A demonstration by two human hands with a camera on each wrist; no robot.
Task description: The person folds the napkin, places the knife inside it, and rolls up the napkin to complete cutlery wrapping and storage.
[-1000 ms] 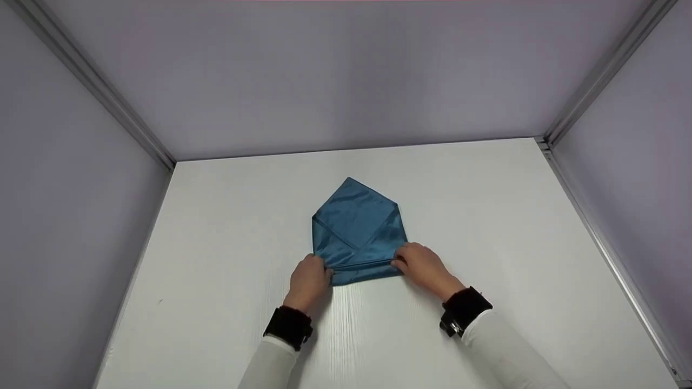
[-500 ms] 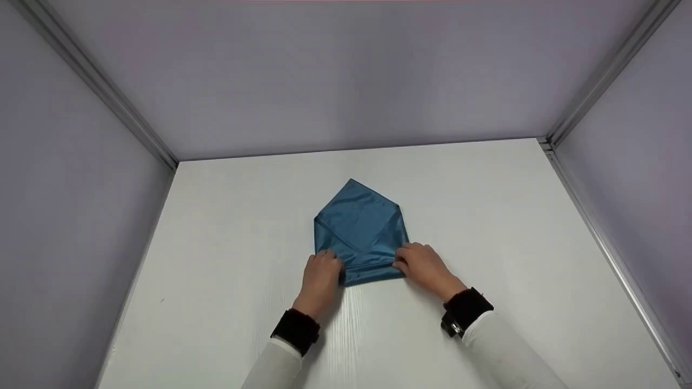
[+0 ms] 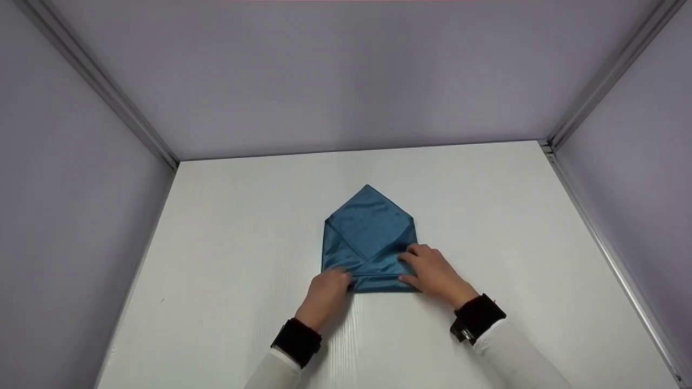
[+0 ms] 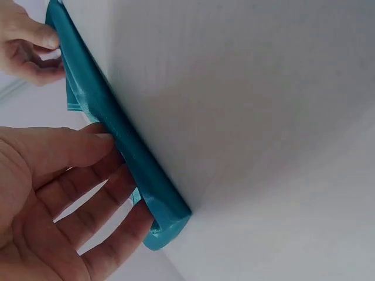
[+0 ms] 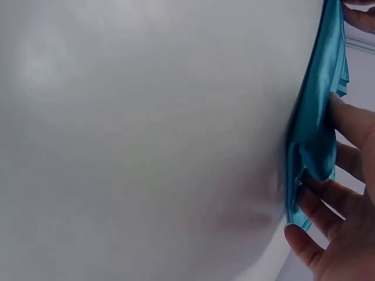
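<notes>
A shiny blue cloth (image 3: 369,229) lies folded on the white table (image 3: 227,227), pointed at the far end, with a narrow band turned up along its near edge. My left hand (image 3: 340,278) pinches the band at the cloth's near left corner, thumb on one side and fingers on the other. The left wrist view shows the cloth's rolled edge (image 4: 135,170) running between that thumb and the fingers of the left hand (image 4: 70,193). At the near right corner my right hand (image 3: 412,266) pinches the same band. In the right wrist view the cloth (image 5: 319,129) sits between the right hand's (image 5: 340,205) thumb and fingers.
Pale walls with metal corner rails (image 3: 573,113) close in the table on the left, back and right. Bare white tabletop surrounds the cloth. Black wrist straps (image 3: 478,316) and white sleeves show at the bottom.
The cloth has shifted a little right and toward me. My left hand has slid from the left corner inward onto the near band. The right hand stays at its corner.
</notes>
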